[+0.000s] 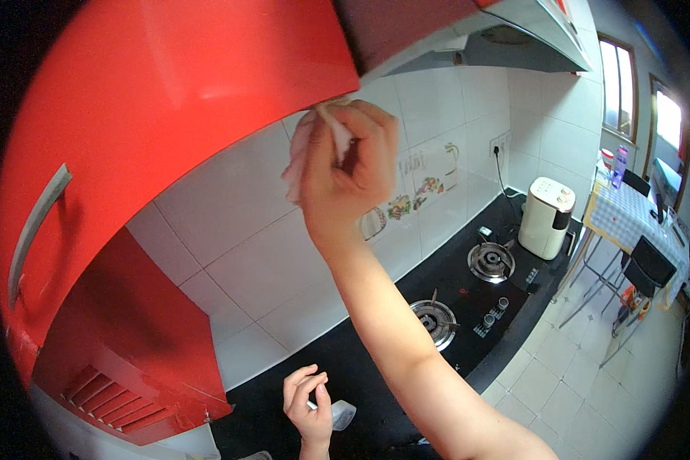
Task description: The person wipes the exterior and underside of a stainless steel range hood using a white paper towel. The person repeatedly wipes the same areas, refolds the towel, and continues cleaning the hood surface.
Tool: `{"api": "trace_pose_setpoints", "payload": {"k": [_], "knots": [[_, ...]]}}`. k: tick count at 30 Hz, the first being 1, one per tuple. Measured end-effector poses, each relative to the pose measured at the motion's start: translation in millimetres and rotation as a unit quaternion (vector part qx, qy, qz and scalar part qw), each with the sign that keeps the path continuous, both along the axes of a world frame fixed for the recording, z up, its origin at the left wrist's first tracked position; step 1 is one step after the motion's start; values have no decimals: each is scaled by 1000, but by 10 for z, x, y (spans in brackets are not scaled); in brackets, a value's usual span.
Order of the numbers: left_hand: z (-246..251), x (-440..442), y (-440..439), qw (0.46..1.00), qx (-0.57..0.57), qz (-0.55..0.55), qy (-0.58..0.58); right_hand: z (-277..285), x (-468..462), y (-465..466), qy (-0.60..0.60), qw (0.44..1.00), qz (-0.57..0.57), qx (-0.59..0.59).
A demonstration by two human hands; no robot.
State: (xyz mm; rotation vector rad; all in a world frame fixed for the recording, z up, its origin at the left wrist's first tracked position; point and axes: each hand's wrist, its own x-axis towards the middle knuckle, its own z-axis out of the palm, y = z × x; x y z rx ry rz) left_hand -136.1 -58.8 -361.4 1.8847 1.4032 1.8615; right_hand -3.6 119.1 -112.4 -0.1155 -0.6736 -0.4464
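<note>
My right hand [351,158] is raised and closed around a pale pink cloth [300,158]. It presses up at the lower edge of a glossy red cabinet door [218,69], near the door's corner beside the range hood. Low in the view, above the black countertop [374,385], is my left hand [307,402] with loosely curled fingers. A clear and white plastic object [343,415] shows behind its thumb; whether the fingers grip it cannot be told. The cloth is partly hidden inside my right fist.
A range hood [494,49] juts out above a gas hob with two burners [491,261]. Past the hob stands a cream air fryer [547,218]. A red louvred cabinet panel [126,345] hangs at lower left. Beyond are a cloth-covered table [627,213] and a black folding chair [650,264].
</note>
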Motion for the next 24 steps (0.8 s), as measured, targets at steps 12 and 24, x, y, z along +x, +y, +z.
{"api": "trace_pose_setpoints", "payload": {"k": [12, 24], "knots": [[-17, 18, 10, 1000, -9, 11, -5, -61, -51, 71, -1, 996, 84, -22], [-33, -9, 31, 1000, 2, 7, 26, -115, 87, 206, -14, 993, 97, -70]]}}
